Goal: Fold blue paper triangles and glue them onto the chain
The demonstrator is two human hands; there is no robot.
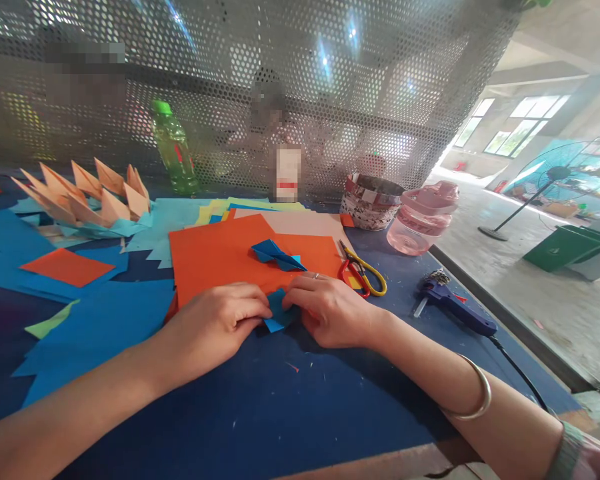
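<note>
Left hand (213,328), curled, grips a small blue paper fold (279,312) at the near edge of the orange sheet (215,260); right hand (330,310), also curled, pinches the fold's other side. Peach paper points (114,208) stand well left of the sheet. A second blue fold (276,255) lies on the sheet; scissors (361,272) and a glue gun (453,303) lie right of it.

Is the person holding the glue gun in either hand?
No, the left hand and right hand hold a blue paper piece, while the glue gun lies on the table to their right.
</note>
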